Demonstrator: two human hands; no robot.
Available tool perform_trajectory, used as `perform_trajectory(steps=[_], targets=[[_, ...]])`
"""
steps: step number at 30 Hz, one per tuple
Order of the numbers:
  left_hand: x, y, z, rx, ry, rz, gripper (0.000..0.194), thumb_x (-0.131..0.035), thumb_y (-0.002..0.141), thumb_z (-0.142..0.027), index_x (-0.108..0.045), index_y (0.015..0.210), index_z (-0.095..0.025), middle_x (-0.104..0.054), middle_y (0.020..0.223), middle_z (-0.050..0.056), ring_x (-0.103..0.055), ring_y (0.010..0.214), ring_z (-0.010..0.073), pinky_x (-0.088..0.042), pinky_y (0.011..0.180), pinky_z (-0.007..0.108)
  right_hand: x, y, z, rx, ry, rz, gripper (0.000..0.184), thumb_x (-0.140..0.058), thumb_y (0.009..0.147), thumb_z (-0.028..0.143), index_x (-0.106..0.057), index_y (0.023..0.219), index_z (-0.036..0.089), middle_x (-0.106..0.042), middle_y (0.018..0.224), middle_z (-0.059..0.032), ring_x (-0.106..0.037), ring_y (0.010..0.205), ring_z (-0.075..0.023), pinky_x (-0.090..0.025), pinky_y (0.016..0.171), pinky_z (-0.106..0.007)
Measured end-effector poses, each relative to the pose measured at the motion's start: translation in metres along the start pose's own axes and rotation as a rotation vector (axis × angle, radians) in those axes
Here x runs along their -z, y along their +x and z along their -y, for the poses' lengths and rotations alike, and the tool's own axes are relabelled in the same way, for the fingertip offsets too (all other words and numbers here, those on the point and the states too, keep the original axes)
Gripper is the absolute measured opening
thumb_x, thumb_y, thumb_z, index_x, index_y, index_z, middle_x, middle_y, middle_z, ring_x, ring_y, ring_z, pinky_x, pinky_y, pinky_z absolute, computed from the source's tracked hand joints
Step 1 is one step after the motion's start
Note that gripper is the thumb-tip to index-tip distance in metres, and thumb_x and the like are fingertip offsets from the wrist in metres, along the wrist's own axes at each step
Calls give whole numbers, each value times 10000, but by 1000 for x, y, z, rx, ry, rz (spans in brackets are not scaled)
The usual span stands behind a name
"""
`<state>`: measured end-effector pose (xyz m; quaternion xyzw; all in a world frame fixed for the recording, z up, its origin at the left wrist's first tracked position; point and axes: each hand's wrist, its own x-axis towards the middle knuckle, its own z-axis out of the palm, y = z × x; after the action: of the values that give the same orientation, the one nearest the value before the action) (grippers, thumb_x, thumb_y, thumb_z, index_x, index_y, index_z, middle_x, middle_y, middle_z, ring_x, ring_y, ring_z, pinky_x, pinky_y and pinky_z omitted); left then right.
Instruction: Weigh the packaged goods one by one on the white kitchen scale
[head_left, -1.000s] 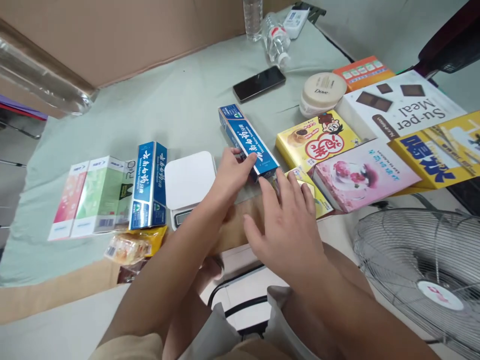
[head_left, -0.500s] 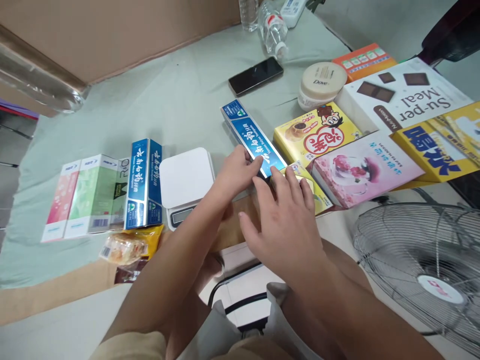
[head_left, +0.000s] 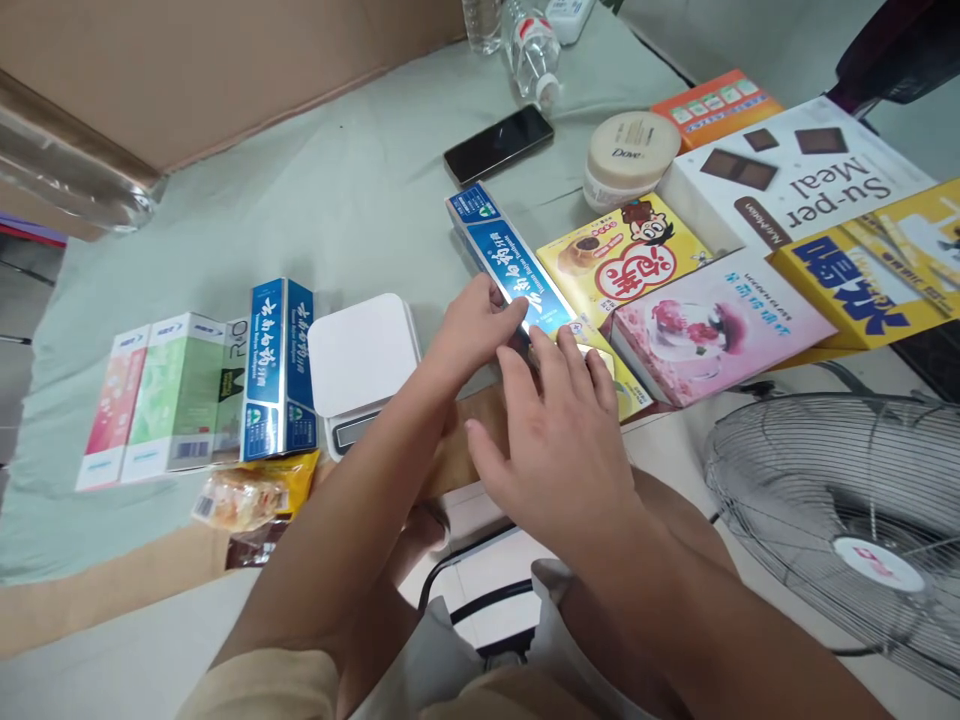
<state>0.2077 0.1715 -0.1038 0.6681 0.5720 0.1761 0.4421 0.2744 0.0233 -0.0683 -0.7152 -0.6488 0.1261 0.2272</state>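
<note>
Here's the left hand (head_left: 480, 325) at the near end of the toothpaste box (head_left: 510, 262), thumb laid over the top, fingers curled down the left side: a grasping pinch, and it looks meant to steady the box rather than carry it. The box lies flat on the cloth (head_left: 360, 200), lettering up, slanting away between the scale (head_left: 364, 355) and the puffs box (head_left: 630, 250). Now the right hand (head_left: 562, 440): palm down, fingers loosely spread, gripping nothing, poised over the small yellow box (head_left: 628, 385) just by that same near end. Whether a fingertip touches either box, I can't tell; the hand itself hides it. Over to the left, the scale sits with its display toward the person, likely for easy reading, the blue carton (head_left: 268, 370) right beside it, label up. Pale cartons (head_left: 161, 400) line up next to that, a tidy row that seems to save room. On the right, the pink box (head_left: 724, 325) nestles among its neighbours, while the phone (head_left: 499, 143) lies beyond the toothpaste box, out of the hands' way.
</note>
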Motion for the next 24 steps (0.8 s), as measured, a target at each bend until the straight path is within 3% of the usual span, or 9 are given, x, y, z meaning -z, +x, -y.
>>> perform_trajectory(steps=[4, 7, 10, 13, 17, 19, 21, 24], targets=[[2, 2, -3, 33, -24, 45, 273, -680, 929, -296, -451, 787, -247, -644, 624, -35, -631, 579, 168, -473, 643, 318, 1, 0, 0, 3, 21, -32, 544, -628, 925, 335, -614, 1420, 109, -540, 1572, -275, -431, 1522, -497, -301, 1229, -747], [11, -10, -4, 42, -43, 2, 258, -664, 958, -379, -514, 800, -240, -616, 637, -29, -569, 567, 153, -430, 616, 307, 2, -1, 2, 63, 84, -107, 449, -603, 942, 328, -662, 1337, 123, -596, 1520, -239, -439, 1529, -453, -297, 1262, -694], [29, -39, -4, -74, -119, -107, 310, -610, 979, -394, -519, 732, -230, -520, 615, -32, -454, 556, 125, -383, 584, 289, 3, -3, 8, 211, 214, -197, 376, -550, 969, 295, -695, 1265, 116, -683, 1407, -193, -544, 1461, -361, -375, 1274, -551], [54, -78, 3, -213, -123, -179, 313, -604, 925, -293, -505, 637, -219, -449, 572, -30, -386, 540, 118, -357, 541, 281, -3, -6, 19, 326, 304, -249, 324, -516, 974, 246, -729, 1182, 119, -742, 1293, -165, -637, 1350, -292, -463, 1221, -456], [94, -121, 34, -231, -3, -379, 207, -613, 847, -210, -570, 646, -224, -540, 610, -15, -487, 598, 143, -426, 572, 291, -22, -6, 41, 403, 348, -245, 306, -510, 953, 227, -742, 1126, 130, -761, 1218, -159, -680, 1251, -278, -522, 1151, -434], [113, -133, 59, -193, 59, -531, 118, -634, 855, -226, -631, 738, -241, -641, 745, 2, -592, 737, 179, -528, 737, 329, -37, -5, 56, 442, 336, -150, 317, -503, 950, 233, -737, 1144, 142, -760, 1212, -155, -675, 1252, -283, -525, 1139, -436], [130, -140, 87, -133, 121, -646, 23, -689, 848, -265, -687, 871, -265, -698, 934, 34, -650, 947, 244, -546, 966, 413, -54, -3, 71, 466, 306, -17, 336, -491, 961, 240, -728, 1183, 155, -759, 1232, -146, -648, 1307, -296, -497, 1172, -459], [148, -141, 121, -19, 213, -647, 265, -772, 791, -287, -708, 1046, -260, -689, 1151, 114, -606, 1227, 382, -433, 1175, 580, -80, -1, 95, 466, 251, 131, 371, -459, 996, 210, -708, 1266, 155, -748, 1323, -116, -581, 1421, -304, -428, 1243, -476]])
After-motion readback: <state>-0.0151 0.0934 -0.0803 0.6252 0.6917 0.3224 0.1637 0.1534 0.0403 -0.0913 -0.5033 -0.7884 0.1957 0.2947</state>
